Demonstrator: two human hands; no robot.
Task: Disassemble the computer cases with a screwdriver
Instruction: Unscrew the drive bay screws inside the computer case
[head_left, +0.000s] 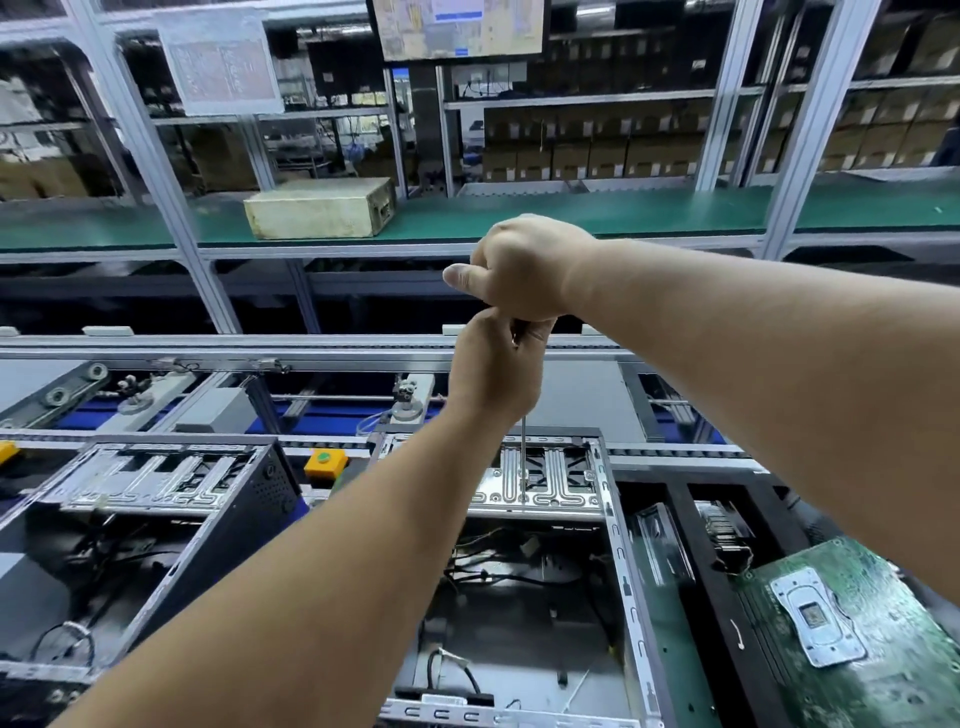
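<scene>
Bare grey steel frames the open computer case (519, 597) lying just below the hands on the surface, a second case (156, 499) to its left and a green motherboard (852, 629) to its right. At the case's far end sits a ribbed drive bracket (540, 483). The screwdriver (523, 447) stands nearly upright, its long axis running straight down from the hands to a screw in that bracket. The right hand (524, 265) caps the handle, fingers curled round it; the left hand (493, 374), directly beneath, pinches the shaft.
</scene>
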